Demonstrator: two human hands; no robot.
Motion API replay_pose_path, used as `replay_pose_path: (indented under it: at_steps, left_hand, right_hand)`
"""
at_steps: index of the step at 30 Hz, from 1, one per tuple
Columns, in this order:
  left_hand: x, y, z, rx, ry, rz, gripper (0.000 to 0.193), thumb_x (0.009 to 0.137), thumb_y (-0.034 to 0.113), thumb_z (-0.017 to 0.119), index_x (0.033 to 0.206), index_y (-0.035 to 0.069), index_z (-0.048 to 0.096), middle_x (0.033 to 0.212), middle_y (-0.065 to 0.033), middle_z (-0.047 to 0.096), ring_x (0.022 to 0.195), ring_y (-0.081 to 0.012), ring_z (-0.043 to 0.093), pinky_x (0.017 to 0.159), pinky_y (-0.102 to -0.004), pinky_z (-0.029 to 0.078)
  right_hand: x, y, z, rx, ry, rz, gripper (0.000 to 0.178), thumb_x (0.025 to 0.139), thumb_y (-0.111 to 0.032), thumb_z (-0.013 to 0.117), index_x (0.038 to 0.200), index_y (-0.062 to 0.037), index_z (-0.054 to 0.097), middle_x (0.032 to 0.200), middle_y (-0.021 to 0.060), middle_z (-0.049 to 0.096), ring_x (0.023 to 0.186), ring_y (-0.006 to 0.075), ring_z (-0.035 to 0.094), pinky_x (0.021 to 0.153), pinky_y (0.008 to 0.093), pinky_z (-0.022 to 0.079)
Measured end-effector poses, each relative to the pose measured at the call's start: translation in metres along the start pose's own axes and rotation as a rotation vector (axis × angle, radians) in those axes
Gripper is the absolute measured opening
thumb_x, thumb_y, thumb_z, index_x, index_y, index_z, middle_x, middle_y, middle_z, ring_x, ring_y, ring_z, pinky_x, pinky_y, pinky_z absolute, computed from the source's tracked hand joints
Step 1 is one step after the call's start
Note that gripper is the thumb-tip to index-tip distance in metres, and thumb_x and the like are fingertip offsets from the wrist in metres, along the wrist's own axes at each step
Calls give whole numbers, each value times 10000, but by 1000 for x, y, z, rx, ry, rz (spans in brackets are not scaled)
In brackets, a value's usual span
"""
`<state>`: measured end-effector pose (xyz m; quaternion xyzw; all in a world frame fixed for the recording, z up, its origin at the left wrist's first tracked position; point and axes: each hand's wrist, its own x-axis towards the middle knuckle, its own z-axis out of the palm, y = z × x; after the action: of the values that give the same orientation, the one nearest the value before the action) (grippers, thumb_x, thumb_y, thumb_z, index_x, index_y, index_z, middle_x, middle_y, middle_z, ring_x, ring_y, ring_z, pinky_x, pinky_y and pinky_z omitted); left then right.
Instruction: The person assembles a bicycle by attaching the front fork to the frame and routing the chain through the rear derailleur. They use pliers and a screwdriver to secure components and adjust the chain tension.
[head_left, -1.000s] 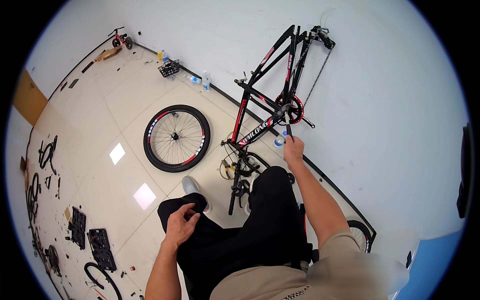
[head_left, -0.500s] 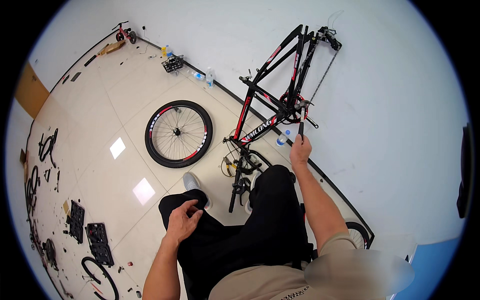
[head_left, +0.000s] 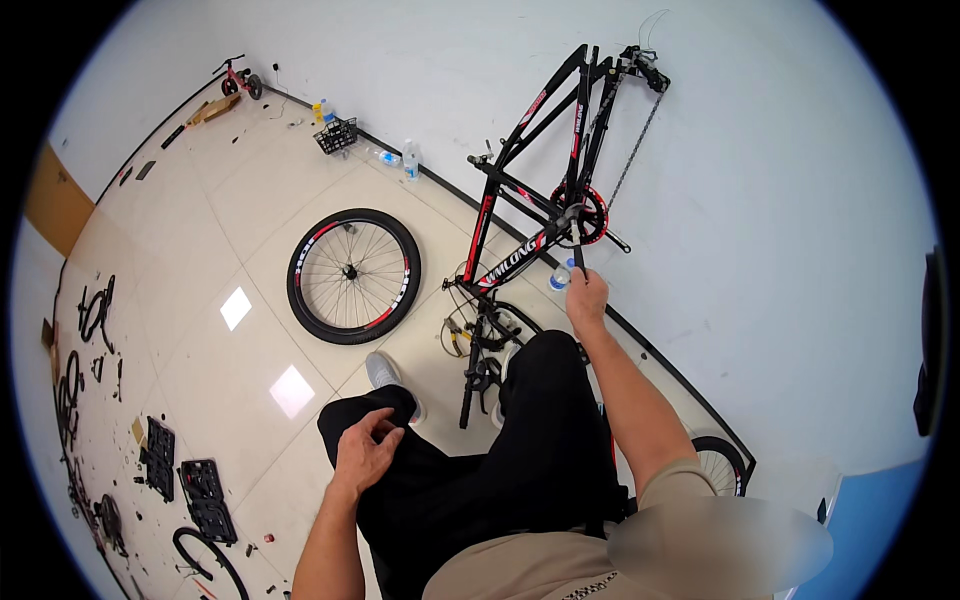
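Our right grip (head_left: 587, 298) wraps the hammer (head_left: 575, 233), whose long axis points forward to the crankset (head_left: 600, 213). Our farther left grip (head_left: 366, 450) lies half-curled, empty.

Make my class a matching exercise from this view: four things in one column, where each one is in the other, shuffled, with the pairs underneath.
Things
1. Hammer
2. Loose wheel
3. Left hand
4. Black basket

Places
A. Over the left leg
B. Near the wall, beside bottles
C. In the right hand
D. Flat on the floor tiles

Pairs: 1-C, 2-D, 3-A, 4-B
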<state>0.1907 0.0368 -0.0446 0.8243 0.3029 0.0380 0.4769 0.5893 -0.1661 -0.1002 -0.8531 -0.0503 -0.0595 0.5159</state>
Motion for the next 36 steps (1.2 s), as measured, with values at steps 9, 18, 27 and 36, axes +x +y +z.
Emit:
replay_pose_path:
  at_steps: [9,18,27,36]
  left_hand:
    - [1,0,2,-20,-4,-12,396,847,160,706,1209,14,635,912,-96,731,777,-209,679,758,-324,534]
    - [2,-2,4,-47,-12,-4,397,851,162,709,1211,11,633,914,-101,732,785,-200,681,761,-318,535]
    - [5,-8,-1,-236,-19,-55,366,899,142,682,1227,-10,621,955,-122,724,813,-167,665,733,-298,534]
    - [15,-31,-13,-1177,125,-362,335,943,220,648,1216,48,559,979,-129,688,815,-212,657,708,-324,551]
  right_hand:
    - [-4,1,1,69,-59,84,329,934,-245,535,832,61,598,706,180,585,670,290,572,667,401,446]
    - [-60,25,24,332,-56,87,233,963,-195,561,847,4,593,640,-20,472,552,69,424,499,284,346]
    - [-74,-20,26,50,-94,16,291,950,-250,550,1040,12,637,868,245,660,849,419,635,777,452,489]
    - [-79,-33,18,-65,-230,30,267,941,-252,560,1010,-8,641,872,251,659,879,445,625,779,472,486]
